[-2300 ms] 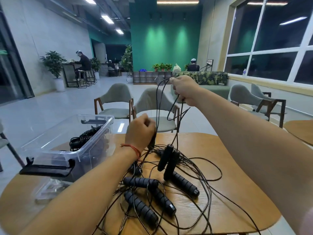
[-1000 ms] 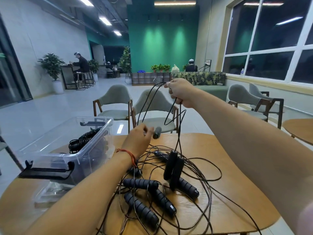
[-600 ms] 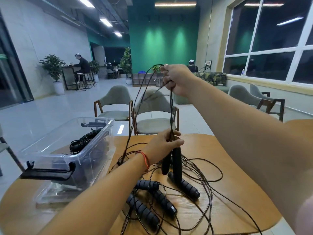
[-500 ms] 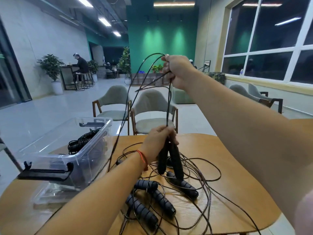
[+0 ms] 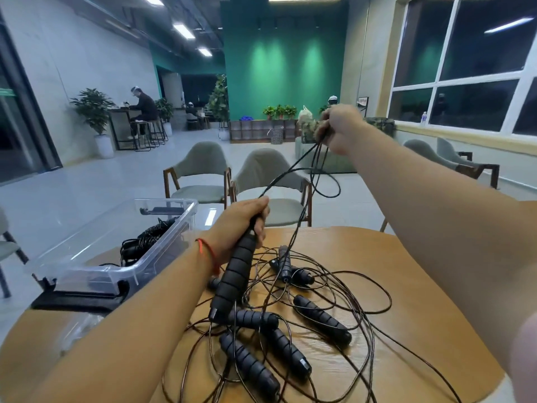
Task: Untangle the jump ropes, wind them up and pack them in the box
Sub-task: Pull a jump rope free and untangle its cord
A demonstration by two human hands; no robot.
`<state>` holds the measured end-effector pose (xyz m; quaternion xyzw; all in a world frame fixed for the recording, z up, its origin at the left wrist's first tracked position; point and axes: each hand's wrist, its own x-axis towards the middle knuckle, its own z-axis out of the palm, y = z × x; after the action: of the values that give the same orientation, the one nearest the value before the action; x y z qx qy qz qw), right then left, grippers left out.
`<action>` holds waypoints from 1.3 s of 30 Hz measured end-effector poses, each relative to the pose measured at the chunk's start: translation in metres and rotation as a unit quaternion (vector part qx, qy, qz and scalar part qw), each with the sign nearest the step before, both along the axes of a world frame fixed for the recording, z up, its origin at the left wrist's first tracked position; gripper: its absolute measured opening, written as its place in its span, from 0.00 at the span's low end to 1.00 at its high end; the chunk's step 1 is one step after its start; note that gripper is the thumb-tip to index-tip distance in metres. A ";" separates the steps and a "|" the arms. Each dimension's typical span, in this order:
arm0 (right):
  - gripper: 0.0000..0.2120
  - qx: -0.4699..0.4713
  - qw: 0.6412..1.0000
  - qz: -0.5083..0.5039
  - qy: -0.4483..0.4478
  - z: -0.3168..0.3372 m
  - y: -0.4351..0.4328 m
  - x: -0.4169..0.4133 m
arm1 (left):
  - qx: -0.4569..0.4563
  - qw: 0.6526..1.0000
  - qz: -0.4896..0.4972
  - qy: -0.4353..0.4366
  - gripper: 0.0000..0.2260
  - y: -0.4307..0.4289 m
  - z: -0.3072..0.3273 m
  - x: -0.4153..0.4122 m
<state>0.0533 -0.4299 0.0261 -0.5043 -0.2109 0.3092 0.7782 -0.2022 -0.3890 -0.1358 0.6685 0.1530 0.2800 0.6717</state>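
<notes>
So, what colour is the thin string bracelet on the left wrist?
The thin string bracelet is red; the head view shows it best.

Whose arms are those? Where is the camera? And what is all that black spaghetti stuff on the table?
Those arms belong to a person, not a machine. The camera sits on the person's head and looks forward and down, so you see nearly what they see. There is only this one view.

The black stuff is jump ropes: thin strings and padded handles tangled on the wooden table. The left hand grips one handle, lifted above the pile. The right hand, stretched farther out, holds up the cord that runs from that handle.

On the left stands a clear plastic box with a wound rope already inside.
</notes>
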 end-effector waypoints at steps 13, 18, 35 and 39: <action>0.15 -0.009 0.997 -0.081 0.009 -0.042 0.052 0.092 | -0.221 0.802 0.502 -0.237 0.02 0.123 0.029 -0.035; 0.15 -0.095 0.992 -0.080 0.004 -0.082 0.066 0.119 | -0.192 0.806 0.506 -0.238 0.13 0.134 0.027 -0.031; 0.27 -0.368 0.837 0.073 -0.398 -0.191 0.112 0.089 | -0.294 0.881 0.352 -0.116 0.07 0.135 -0.057 0.022; 0.13 -0.378 0.819 0.120 -0.416 -0.230 0.115 0.078 | -0.243 0.872 0.405 -0.130 0.06 0.127 -0.065 0.031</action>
<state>0.1312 -0.3148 -0.2034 -0.8101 -0.4396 0.2166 0.3218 -0.1711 -0.2617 -0.2009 0.3211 0.3852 0.5654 0.6549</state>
